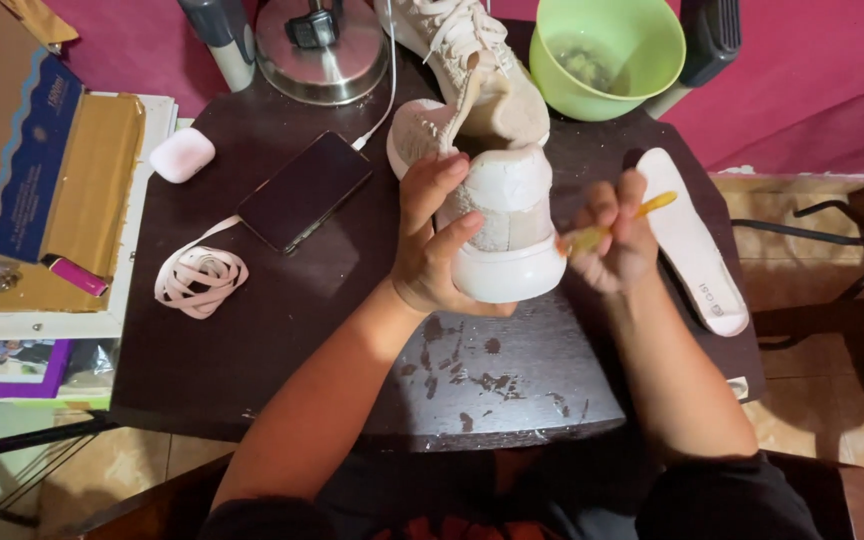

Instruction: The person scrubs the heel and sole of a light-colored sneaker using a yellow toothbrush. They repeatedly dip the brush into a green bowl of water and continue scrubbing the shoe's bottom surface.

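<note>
At the centre of the frame, on the dark wooden table (252, 360), you are in the scrubbing step: your left hand (439, 240) is wrapped around the heel of a beige knit sneaker (500, 215) tipped on end, thumb and fingers clamped on its smooth white rubber sole edge, while your right hand (617, 240) is closed around a yellow toothbrush (620, 222) whose blurred head meets the sole at the right side. Judging by the wet splashes below the shoe on the tabletop, the next stroke calls for a firm hold on the heel and short passes along the sole rim. Largest first around it: a cardboard box (22, 150) at the upper left, matte and creased; the second sneaker (472, 60) at the top, laced; a glossy green plastic bowl (607, 50) at the upper right; a white foam insole (692, 240) lying flat at the right; a black phone (304, 190); a coiled pale lace (202, 275); a small pink earbud case (182, 155).
</note>
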